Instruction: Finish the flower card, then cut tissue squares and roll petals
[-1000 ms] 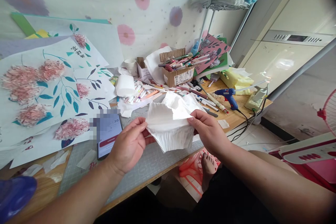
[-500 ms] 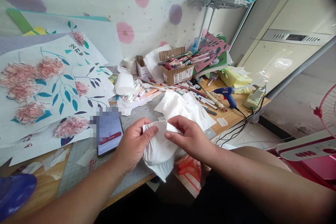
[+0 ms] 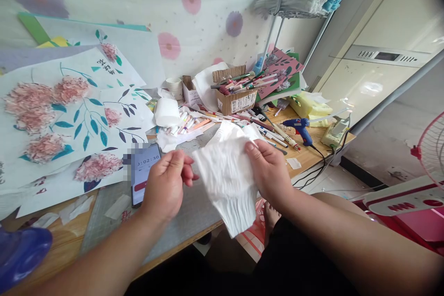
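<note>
A crinkled sheet of soft white paper (image 3: 227, 171) hangs over the front edge of the table, its lower end pleated and tapering. My right hand (image 3: 272, 171) pinches it by the upper right edge, thumb on top. Beside its upper left corner, my left hand (image 3: 166, 182) is closed with the fingers curled in. Whether anything sits between those fingertips is hidden. Behind the held sheet, more white crinkled paper (image 3: 227, 130) lies on the grey cutting mat (image 3: 189, 210).
A phone (image 3: 142, 171) showing a timer lies by my left hand. Pens and markers spill around a cardboard box (image 3: 237, 101). A blue glue gun (image 3: 300, 129) with a cord stands at right. Flower pictures (image 3: 90, 120) cover the left side, near a blue object (image 3: 26, 249).
The white paper has moved right and opened out in my right hand. My left hand has drawn left from the sheet's top edge, its fingers now curled. The phone display now shows a timer.
</note>
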The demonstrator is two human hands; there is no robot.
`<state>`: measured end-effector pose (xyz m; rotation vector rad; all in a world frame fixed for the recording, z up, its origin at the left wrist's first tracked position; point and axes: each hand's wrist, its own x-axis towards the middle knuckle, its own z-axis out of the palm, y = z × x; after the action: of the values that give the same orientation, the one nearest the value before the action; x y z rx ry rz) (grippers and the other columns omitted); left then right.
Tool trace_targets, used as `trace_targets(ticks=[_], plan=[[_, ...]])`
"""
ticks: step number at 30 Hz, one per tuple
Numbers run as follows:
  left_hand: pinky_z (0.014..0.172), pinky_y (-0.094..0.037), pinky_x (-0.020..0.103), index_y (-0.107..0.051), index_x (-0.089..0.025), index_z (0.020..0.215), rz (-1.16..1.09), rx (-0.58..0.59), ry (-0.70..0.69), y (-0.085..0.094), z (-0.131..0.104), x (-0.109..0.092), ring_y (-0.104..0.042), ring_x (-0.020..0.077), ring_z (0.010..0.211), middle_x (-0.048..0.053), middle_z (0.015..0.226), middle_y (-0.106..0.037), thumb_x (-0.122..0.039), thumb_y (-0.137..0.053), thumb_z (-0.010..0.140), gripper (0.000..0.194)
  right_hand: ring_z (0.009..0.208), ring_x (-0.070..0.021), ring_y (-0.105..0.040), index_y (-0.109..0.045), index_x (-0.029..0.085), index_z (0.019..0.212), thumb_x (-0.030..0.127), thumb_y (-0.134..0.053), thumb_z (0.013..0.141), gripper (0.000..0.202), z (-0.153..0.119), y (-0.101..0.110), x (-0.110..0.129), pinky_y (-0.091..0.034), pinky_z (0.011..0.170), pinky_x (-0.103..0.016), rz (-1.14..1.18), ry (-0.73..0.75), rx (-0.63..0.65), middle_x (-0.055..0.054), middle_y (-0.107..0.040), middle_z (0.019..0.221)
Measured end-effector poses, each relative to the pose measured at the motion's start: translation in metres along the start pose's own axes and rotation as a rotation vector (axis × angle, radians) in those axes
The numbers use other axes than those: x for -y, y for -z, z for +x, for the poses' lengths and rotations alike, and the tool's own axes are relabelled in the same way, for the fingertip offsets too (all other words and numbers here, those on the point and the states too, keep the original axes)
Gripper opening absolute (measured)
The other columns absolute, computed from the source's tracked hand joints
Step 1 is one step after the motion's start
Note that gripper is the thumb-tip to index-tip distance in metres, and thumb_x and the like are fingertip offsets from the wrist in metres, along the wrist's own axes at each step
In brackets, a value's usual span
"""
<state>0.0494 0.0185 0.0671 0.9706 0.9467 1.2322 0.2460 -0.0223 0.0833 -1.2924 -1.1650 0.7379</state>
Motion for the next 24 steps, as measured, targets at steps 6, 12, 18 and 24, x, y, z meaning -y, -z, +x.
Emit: trace_targets(ticks=[6, 12, 18, 24], plan=[[0.066, -0.055, 0.035, -0.066, -0.018, 0.092, -0.038, 0.23, 0.123, -0.008, -0.007, 0.002, -0.064, 0.0226, 0.076, 0.007, 0.089, -0.069, -0.056, -0.073, 0.075, 0.042, 0.052, -0.0102, -0.035, -0.051, 0.021, 0.07, 0.045, -0.053, 0.088, 0.031, 0.005, 0.0, 0.001, -0.029, 0.046, -0.023, 0.163, -0.059, -0.018, 0.003, -0.043, 0.062], [0.078, -0.053, 0.032, -0.063, -0.02, 0.112, -0.015, 0.592, 0.44, -0.014, -0.023, 0.012, -0.066, 0.0232, 0.09, 0.008, 0.1, -0.071, -0.034, -0.084, 0.07, 0.049, 0.056, -0.0107, -0.039, -0.05, 0.02, 0.067, 0.036, -0.05, 0.09, 0.028, 0.004, -0.012, 0.007, -0.033, 0.053, -0.024, 0.037, 0.068, 0.015, 0.003, -0.044, 0.062], [0.07, -0.05, 0.027, -0.068, -0.016, 0.099, 0.116, 0.638, 0.43, -0.004, -0.013, 0.008, -0.063, 0.0176, 0.078, 0.004, 0.087, -0.071, -0.029, -0.084, 0.071, 0.035, 0.061, -0.012, -0.043, -0.052, 0.02, 0.069, 0.033, -0.052, 0.088, 0.023, 0.02, 0.004, 0.005, -0.035, 0.058, -0.025, -0.108, 0.279, -0.085, 0.003, -0.047, 0.063], [0.067, -0.049, 0.025, -0.069, -0.018, 0.095, 0.131, 0.539, 0.345, -0.006, -0.014, 0.007, -0.061, 0.016, 0.075, 0.003, 0.083, -0.071, -0.036, -0.083, 0.071, 0.033, 0.055, -0.0108, -0.041, -0.053, 0.021, 0.071, 0.048, -0.058, 0.085, 0.03, 0.023, 0.014, -0.001, -0.034, 0.051, -0.024, 0.105, 0.108, -0.012, 0.003, -0.045, 0.063]])
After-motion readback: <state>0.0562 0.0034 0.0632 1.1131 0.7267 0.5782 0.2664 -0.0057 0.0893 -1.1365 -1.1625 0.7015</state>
